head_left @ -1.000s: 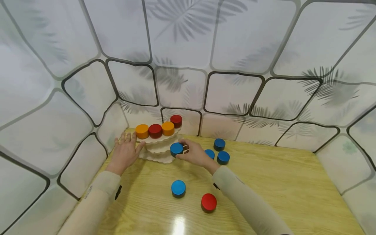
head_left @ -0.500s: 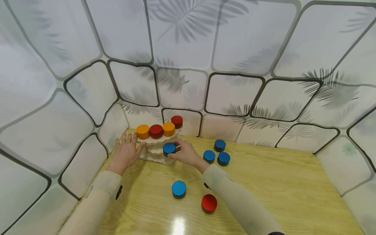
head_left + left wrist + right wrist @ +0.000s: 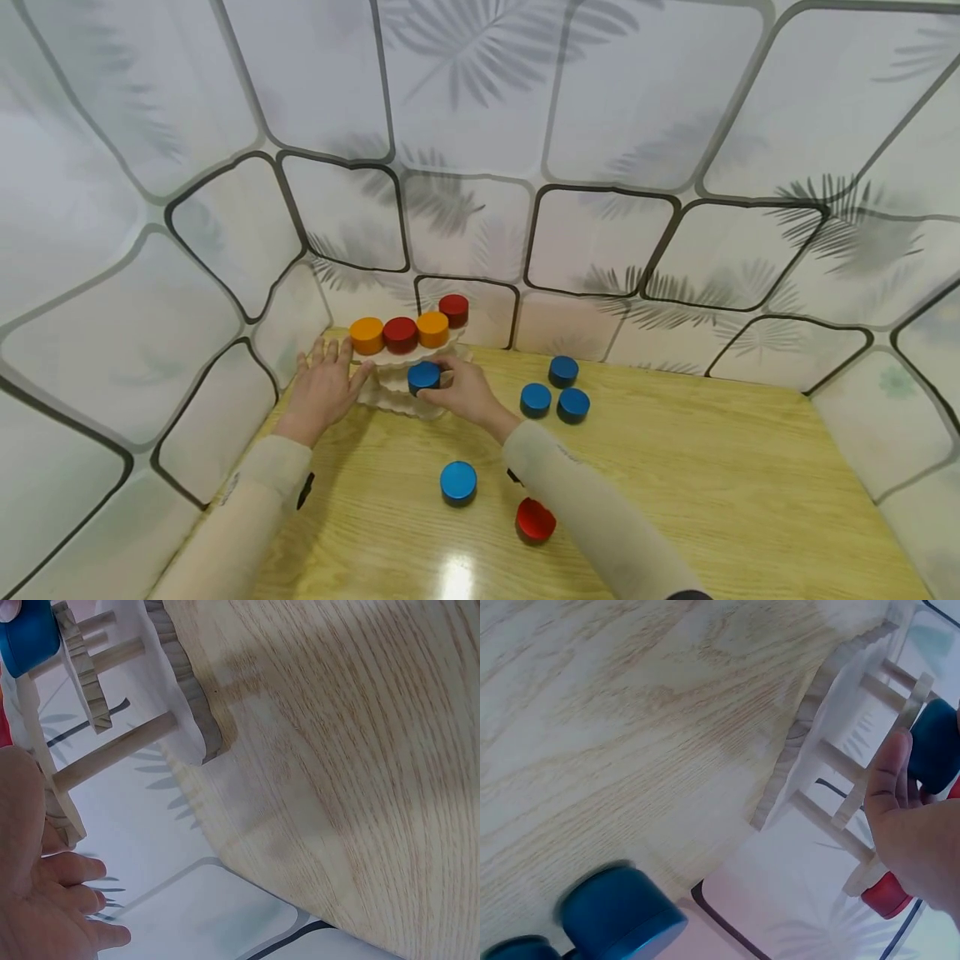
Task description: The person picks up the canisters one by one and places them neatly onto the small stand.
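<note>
A pale wooden tiered stand (image 3: 397, 404) with scalloped edges stands in the back left corner. My right hand (image 3: 468, 392) pinches a blue round block (image 3: 423, 377) between thumb and fingers at the middle tier. From the right wrist view, this blue block (image 3: 936, 746) is right beside that tier's edge; whether it bears on the tier cannot be told. At the stand's left end, my left hand (image 3: 318, 396) touches the upper tier, fingers mostly straight and spread. Along the upper level sit orange blocks (image 3: 367, 335) and red blocks (image 3: 401, 334).
Three blue blocks (image 3: 536, 400) are grouped right of the stand. Nearer the front lie a single blue block (image 3: 458, 482) and a red block (image 3: 536, 522), the latter partly covered by my right sleeve. Patterned walls (image 3: 600, 242) enclose the wooden table (image 3: 697, 483) at the back and sides.
My right hand has moved left with the blue block, from the stand's right side to its middle tier. The left hand has stayed at the stand's left end.
</note>
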{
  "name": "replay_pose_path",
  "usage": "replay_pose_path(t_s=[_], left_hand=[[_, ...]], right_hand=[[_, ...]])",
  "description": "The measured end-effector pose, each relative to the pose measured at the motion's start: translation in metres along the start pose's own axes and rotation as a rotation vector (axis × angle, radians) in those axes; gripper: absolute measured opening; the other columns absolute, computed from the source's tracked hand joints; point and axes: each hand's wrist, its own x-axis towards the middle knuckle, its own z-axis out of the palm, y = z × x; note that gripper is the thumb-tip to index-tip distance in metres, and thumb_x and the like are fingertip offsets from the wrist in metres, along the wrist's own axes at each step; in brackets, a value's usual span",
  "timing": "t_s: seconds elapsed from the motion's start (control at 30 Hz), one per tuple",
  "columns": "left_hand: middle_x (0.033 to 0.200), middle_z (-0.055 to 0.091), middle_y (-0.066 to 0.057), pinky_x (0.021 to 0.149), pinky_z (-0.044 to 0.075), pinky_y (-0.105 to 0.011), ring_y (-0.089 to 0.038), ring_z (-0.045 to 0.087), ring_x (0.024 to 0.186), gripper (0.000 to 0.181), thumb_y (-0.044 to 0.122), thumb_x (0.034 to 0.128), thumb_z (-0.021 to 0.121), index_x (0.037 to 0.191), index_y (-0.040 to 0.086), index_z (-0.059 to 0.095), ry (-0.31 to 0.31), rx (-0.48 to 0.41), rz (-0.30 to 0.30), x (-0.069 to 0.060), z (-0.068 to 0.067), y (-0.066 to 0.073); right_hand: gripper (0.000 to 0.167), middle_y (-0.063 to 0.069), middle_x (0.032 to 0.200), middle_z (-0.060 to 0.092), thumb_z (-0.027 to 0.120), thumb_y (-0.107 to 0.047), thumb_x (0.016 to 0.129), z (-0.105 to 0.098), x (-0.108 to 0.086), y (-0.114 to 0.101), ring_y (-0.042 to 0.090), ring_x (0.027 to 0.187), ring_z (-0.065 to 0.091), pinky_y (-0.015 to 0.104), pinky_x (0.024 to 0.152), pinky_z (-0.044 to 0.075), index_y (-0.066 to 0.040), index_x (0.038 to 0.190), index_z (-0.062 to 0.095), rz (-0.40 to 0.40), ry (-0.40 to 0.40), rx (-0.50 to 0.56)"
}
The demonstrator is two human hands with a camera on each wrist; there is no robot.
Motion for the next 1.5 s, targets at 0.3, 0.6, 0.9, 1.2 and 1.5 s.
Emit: replay_pose_path(t_s=[0.3,0.6,0.9,1.2,1.5], left_hand=[[0.159,0.037,-0.04,0.121,0.022,-0.078,-0.06,0.024,0.154,0.073,0.047,0.1149,0.035,0.16,-0.01,0.032,0.01,0.008,0.007,-0.001,-0.002,0.001],[0.16,0.037,-0.039,0.121,0.021,-0.078,-0.059,0.023,0.154,0.073,0.047,0.1148,0.035,0.161,-0.009,0.032,0.006,0.006,0.002,0.0,0.0,0.001],[0.16,0.036,-0.04,0.121,0.021,-0.077,-0.059,0.023,0.154,0.073,0.047,0.1148,0.035,0.161,-0.009,0.032,0.003,-0.003,0.001,0.0,0.0,0.001],[0.16,0.036,-0.04,0.121,0.02,-0.078,-0.06,0.023,0.154,0.072,0.046,0.1149,0.035,0.16,-0.01,0.032,0.003,-0.011,0.002,0.0,-0.001,0.001],[0.16,0.036,-0.039,0.121,0.021,-0.078,-0.06,0.023,0.154,0.073,0.047,0.1148,0.034,0.16,-0.009,0.033,0.005,-0.008,0.002,0.001,-0.001,0.001]], right_hand=[[0.055,0.017,0.13,0.07,0.086,-0.016,0.089,0.009,0.002,-0.003,0.03,0.103,0.074,0.029,0.078,0.062,-0.003,0.138,0.064,0.019,0.054,0.037],[0.046,0.018,0.123,0.073,0.076,-0.009,0.095,0.013,0.002,-0.008,0.031,0.107,0.075,0.036,0.09,0.064,0.001,0.138,0.065,0.017,0.059,0.019],[0.042,0.02,0.118,0.077,0.074,-0.011,0.097,0.022,0.008,-0.01,0.032,0.104,0.076,0.039,0.088,0.064,0.004,0.136,0.068,-0.032,0.099,-0.044],[0.013,0.013,0.094,0.077,0.076,-0.012,0.097,0.028,0.013,-0.011,0.023,0.088,0.074,0.025,0.072,0.06,-0.001,0.103,0.079,-0.052,0.14,-0.061],[0.012,0.008,0.077,0.069,0.076,-0.012,0.096,0.032,0.015,-0.015,0.013,0.075,0.063,0.019,0.066,0.049,-0.004,0.087,0.076,-0.079,0.178,-0.123]])
